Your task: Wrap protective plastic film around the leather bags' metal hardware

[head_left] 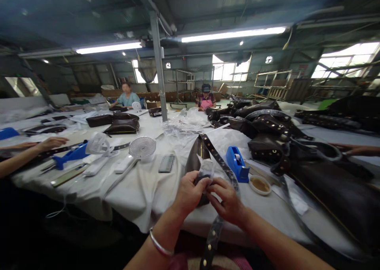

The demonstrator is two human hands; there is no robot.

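Note:
A dark brown leather bag (193,155) with a gold zipper lies on the cloth-covered table in front of me. A studded strap (221,159) runs from its top, down its right side. My left hand (188,191) is closed, thumb and fingers pinching a whitish translucent wrapping (207,168) over the bag's near part. Close beside it, my right hand (227,200) pinches the same wrapping with its fingertips. A small dark piece shows between the hands, but I cannot make out its kind. Another studded strap length (212,238) hangs over the table edge toward my lap.
A blue tape dispenser (237,164) and a round tub of brown stuff (260,185) stand right of the bag. Dark bags (267,135) pile up further right. Left are white fans (142,147), a phone (166,163) and a co-worker's hand (52,143). Two people sit across the table.

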